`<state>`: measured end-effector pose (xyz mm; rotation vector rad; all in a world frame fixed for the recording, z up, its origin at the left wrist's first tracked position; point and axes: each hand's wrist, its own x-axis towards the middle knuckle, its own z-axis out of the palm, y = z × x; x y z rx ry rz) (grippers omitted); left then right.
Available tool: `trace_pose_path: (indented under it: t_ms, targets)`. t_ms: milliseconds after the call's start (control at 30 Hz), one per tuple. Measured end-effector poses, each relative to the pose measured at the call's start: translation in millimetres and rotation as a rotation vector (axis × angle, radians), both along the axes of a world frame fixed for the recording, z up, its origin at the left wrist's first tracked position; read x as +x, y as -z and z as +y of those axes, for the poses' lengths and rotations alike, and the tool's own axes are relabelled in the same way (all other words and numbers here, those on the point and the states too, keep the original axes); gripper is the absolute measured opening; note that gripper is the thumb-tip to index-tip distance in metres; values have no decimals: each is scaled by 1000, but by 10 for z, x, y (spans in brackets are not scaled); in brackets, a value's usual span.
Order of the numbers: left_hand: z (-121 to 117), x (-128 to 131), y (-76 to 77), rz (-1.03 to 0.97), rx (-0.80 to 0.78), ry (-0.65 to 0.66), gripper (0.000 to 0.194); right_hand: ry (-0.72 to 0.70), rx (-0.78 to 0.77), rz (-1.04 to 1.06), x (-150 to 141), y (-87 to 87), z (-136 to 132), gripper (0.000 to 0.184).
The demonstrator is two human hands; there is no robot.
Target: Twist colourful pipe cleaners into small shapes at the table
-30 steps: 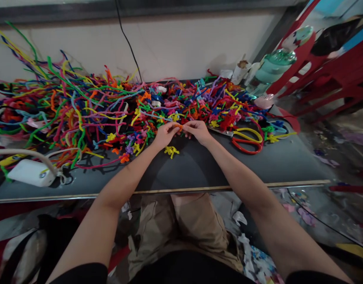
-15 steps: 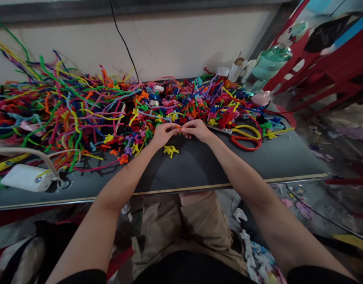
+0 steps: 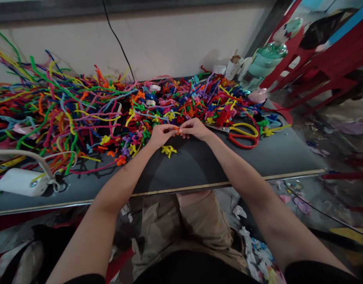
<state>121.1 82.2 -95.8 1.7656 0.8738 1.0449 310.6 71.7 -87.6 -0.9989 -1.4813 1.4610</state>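
Observation:
Between my two hands is a small orange pipe cleaner [image 3: 177,129], bent into a shape too small to make out. My left hand [image 3: 161,135] pinches it from the left, and my right hand [image 3: 194,128] pinches it from the right, fingertips almost meeting. Just below them a yellow pipe-cleaner flower [image 3: 169,150] lies on the dark tabletop [image 3: 187,169]. To the right of my right hand rest scissors [image 3: 243,135] with one yellow and one red handle loop. A heap of colourful pipe cleaners [image 3: 89,114] spreads behind and left of my hands.
A white lamp base [image 3: 23,181] with a bent neck stands at the left front. Toward the back right are a paper cup [image 3: 233,67], a green-topped bottle [image 3: 268,59] and a pink brush-like thing [image 3: 258,95]. Red chairs [image 3: 314,75] stand beyond the table's right end.
The view has shifted slightly, so the table's contents sit a little further left. My hands keep hold of the orange pipe cleaner, with only small finger movement.

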Motion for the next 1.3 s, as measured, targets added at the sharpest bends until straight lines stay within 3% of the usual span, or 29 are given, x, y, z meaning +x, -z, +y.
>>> trace_pose_path:
  t_ms: [333, 567, 833, 1000, 1300]
  targets:
    - [-16, 5, 11, -29, -66, 19, 35, 9, 18, -55, -27, -29, -44, 37]
    - [-40, -10, -25, -37, -111, -23, 22, 83, 26, -96, -83, -14, -75, 38]
    - [4, 38, 54, -80, -20, -62, 27, 95, 62, -3, -118, 74, -36, 43]
    - [29, 41, 82, -12, -14, -3, 19, 124, 82, 8, -117, 124, -3, 46]
    - [11, 39, 70, -33, 71, -113, 14, 168, 100, -10, -146, 136, -13, 43]
